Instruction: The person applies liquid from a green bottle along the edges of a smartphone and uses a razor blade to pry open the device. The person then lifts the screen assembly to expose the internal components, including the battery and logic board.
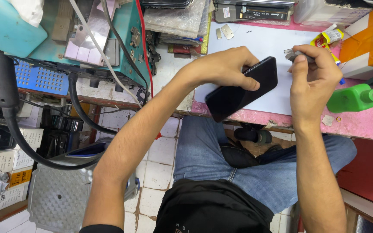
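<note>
A black smartphone (238, 92) is tilted above the near edge of a white mat (260, 43) on the pink bench top (359, 123). My left hand (225, 67) grips the phone from its upper side, fingers wrapped over the top edge. My right hand (314, 73) is just right of the phone, with its fingers pinched on a small grey metal tool (293, 54) near the phone's top right corner.
A green plastic bottle (352, 97) lies on the pink top to the right, with a yellow glue tube (327, 39) and an orange box (368, 32) behind. A teal machine (87, 39) with black hoses stands left. My knees and the tiled floor are below.
</note>
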